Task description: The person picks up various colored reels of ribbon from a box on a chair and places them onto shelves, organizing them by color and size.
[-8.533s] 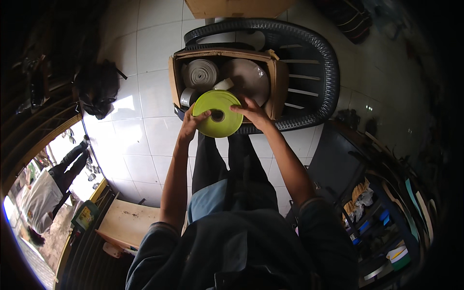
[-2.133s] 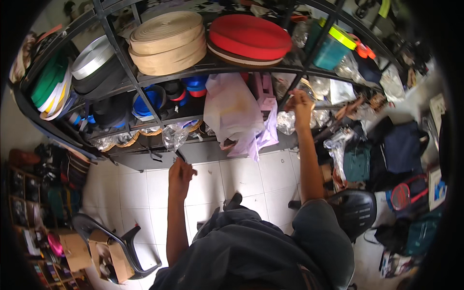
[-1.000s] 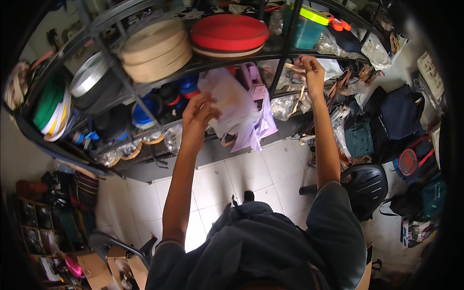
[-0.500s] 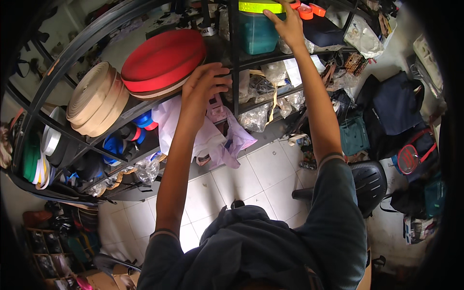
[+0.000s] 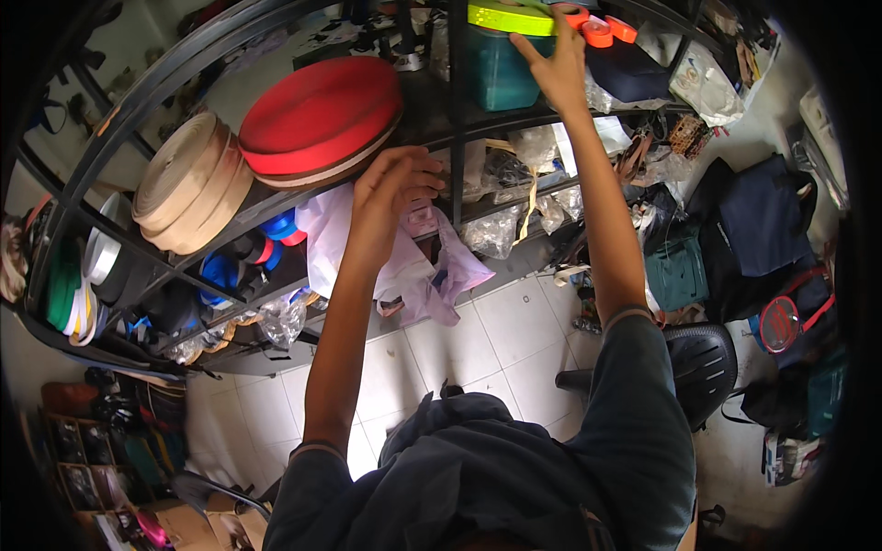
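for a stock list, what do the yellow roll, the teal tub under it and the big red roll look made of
Yellow roll: probably plastic or coated tape, going by its bright, glossy edge. Teal tub: likely plastic, smooth with a soft sheen, perhaps slightly see-through. Red roll: seemingly woven webbing, since the wound strip looks matte; the fibre can't be told.

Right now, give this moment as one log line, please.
right hand: at glossy yellow-green tape roll on teal plastic tub | left hand: open, near round red webbing roll
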Motion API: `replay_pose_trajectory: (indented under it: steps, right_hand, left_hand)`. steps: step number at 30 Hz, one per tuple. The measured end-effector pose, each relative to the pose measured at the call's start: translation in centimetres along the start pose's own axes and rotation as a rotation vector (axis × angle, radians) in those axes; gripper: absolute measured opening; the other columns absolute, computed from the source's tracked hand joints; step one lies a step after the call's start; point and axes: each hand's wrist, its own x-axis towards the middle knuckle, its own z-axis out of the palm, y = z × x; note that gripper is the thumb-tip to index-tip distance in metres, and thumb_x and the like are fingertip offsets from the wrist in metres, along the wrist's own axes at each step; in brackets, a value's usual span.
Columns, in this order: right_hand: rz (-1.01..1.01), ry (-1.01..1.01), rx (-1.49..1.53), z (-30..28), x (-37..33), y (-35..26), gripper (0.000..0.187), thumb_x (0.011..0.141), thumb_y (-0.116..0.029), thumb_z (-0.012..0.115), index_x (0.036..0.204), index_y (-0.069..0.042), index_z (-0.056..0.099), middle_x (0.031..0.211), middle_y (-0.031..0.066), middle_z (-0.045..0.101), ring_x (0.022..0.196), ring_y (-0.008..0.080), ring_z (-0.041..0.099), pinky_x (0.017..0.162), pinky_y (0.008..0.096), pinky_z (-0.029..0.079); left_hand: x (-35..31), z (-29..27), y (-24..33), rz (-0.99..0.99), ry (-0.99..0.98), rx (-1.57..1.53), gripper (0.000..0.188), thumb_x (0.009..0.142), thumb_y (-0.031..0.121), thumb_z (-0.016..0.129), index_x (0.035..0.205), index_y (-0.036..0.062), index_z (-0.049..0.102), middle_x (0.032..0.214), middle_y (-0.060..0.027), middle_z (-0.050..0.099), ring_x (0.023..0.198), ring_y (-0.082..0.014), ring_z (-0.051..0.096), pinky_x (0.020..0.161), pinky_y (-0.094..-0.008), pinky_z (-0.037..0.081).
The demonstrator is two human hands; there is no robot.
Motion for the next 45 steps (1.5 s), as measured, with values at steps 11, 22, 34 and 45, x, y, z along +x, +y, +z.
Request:
replay_pose_trajectory:
  steps: [11, 22, 34, 45]
  right_hand:
    - [0.400, -0.247, 0.614, 2.4, -20.1, -10.1, 0.013, 0.091, -0.015, 0.059, 0.090, -0.002, 0.059, 0.062, 0.0012, 0.057, 0.054, 0.0065, 0.052, 0.051, 0.0202, 0.041]
    - [0.501, -1.312, 1.161, 8.5, -47.8, -34.6, 0.023, 0.097, -0.014, 0.043, 0.104, 0.004, 0.054, 0.079, 0.0117, 0.060, 0.059, 0.0151, 0.061, 0.050, 0.0242, 0.049]
    - [0.111, -2.269, 1.517, 6.2, -60.1, -62.6, 0.037, 0.094, -0.005, 0.046, 0.131, 0.003, 0.042, 0.134, 0.0157, 0.046, 0.110, 0.0278, 0.058, 0.088, 0.0336, 0.050]
    - [0.104, -2.436, 1.448, 12.6, -69.7, -72.3, 0.024, 0.094, -0.005, 0.045, 0.117, 0.002, 0.053, 0.101, 0.0134, 0.065, 0.081, 0.0198, 0.067, 0.067, 0.0273, 0.054]
  left_hand:
    - [-21.4, -11.3, -0.4, -0.030, 0.443, -0.214, 0.032, 0.100, 0.033, 0.038, 0.078, 0.0100, 0.043, 0.051, 0.0020, 0.036, 0.045, -0.0092, 0.028, 0.048, -0.0260, 0.030]
    - [-55.1, -12.8, 5.5, -0.017, 1.386, -0.235, 0.029, 0.095, 0.028, 0.053, 0.071, 0.0125, 0.047, 0.048, 0.0057, 0.035, 0.037, -0.0036, 0.026, 0.034, -0.0222, 0.018]
    - [-73.0, -11.3, 10.7, 0.305, 1.830, -0.150, 0.021, 0.098, 0.022, 0.047, 0.092, 0.0034, 0.055, 0.055, 0.0040, 0.040, 0.038, -0.0036, 0.029, 0.037, -0.0223, 0.023]
    - [-81.4, -17.3, 13.6, 0.325, 2.052, -0.138, 0.033, 0.098, 0.032, 0.044, 0.086, 0.0033, 0.054, 0.051, 0.0050, 0.033, 0.041, -0.0048, 0.027, 0.040, -0.0233, 0.019]
